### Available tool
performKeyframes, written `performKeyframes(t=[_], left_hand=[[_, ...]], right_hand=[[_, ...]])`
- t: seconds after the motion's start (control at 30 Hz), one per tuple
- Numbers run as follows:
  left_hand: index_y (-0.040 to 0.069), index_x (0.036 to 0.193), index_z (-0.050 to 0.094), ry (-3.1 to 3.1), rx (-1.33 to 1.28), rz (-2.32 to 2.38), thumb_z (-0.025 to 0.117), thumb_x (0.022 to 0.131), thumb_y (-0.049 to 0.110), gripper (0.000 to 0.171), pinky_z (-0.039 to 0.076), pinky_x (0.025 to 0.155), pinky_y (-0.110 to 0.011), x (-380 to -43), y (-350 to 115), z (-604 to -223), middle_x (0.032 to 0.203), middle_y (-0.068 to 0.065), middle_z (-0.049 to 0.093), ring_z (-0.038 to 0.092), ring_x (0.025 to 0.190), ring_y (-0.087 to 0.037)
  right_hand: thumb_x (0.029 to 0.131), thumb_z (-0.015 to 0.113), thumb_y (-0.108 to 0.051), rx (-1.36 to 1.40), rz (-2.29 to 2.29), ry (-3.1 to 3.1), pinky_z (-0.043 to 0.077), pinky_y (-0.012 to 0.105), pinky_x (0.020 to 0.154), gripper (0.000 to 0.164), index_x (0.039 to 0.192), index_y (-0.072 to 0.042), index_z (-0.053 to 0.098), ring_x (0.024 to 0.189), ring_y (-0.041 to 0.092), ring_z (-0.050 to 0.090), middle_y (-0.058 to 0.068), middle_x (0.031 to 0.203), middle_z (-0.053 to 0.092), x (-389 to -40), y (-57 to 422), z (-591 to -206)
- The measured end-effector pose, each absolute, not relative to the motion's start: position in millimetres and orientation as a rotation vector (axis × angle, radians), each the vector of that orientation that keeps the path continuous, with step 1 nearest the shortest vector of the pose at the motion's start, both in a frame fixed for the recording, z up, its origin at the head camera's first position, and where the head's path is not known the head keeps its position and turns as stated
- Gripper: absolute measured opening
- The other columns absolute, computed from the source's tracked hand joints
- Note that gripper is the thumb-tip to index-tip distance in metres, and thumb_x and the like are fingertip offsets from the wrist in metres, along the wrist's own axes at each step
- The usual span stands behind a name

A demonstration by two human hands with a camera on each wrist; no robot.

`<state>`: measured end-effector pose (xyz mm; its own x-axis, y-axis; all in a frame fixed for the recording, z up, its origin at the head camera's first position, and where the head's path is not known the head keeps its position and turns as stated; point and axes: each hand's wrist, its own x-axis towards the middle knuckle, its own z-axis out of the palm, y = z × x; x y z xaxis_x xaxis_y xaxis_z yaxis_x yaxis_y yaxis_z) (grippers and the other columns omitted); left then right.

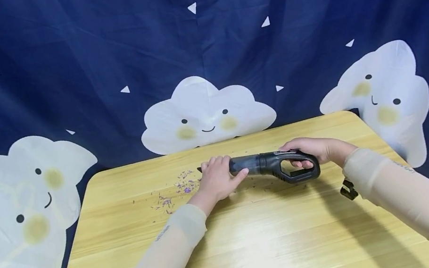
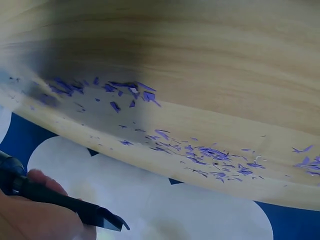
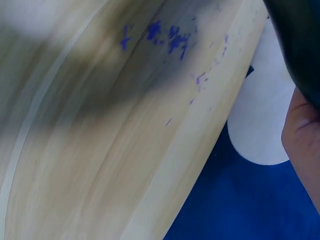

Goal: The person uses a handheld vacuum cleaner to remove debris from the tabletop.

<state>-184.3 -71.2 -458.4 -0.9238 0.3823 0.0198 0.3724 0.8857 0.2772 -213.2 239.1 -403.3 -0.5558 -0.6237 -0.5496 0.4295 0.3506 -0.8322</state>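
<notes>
A black handheld vacuum cleaner (image 1: pixel 268 161) with a see-through dust cup lies level across the far half of the table, held in both hands. My left hand (image 1: pixel 217 179) grips its front end from above, and the dark nozzle tip (image 2: pixel 107 218) sticks out past the fingers. Around the loop handle at the rear, my right hand (image 1: pixel 314 149) is curled. Purple scraps (image 1: pixel 187 189) are scattered on the wood left of the nozzle. In the left wrist view more purple shreds (image 2: pixel 212 154) lie in loose clusters. The right wrist view shows only part of the right hand (image 3: pixel 301 127).
The wooden table (image 1: pixel 233 241) has rounded far corners. Behind it hangs a dark blue curtain (image 1: pixel 97 54) with white smiling clouds (image 1: pixel 204 102), close to the far edge. A small black clip-like piece (image 1: pixel 348 190) sits by the right sleeve.
</notes>
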Motion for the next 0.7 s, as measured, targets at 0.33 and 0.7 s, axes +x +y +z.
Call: performKeyframes(t=[0.33, 0.7], left_hand=[[0.007, 0.144, 0.052, 3.04, 0.461, 0.563, 0.011, 0.094, 0.079, 0.097, 0.033, 0.104, -0.047, -179, -78, -449, 0.135, -0.008, 0.061, 0.055, 0.119, -0.029], [0.005, 0.127, 0.063, 3.071, 0.203, 0.836, 0.028, 0.102, 0.065, 0.074, 0.032, 0.111, -0.049, -178, -76, -440, 0.119, -0.01, 0.07, 0.06, 0.116, -0.033]], right_hand=[[0.105, 0.032, -0.031, -0.2, -1.384, 1.579, 0.035, 0.015, 0.039, 0.04, 0.08, -0.007, 0.053, 0.038, 0.001, 0.04, -0.007, 0.053, 0.044, -207, 217, -387], [0.104, 0.035, -0.029, -0.177, -1.388, 1.646, 0.035, 0.015, 0.038, 0.036, 0.085, -0.006, 0.053, 0.037, 0.002, 0.04, -0.006, 0.053, 0.045, -203, 191, -366]])
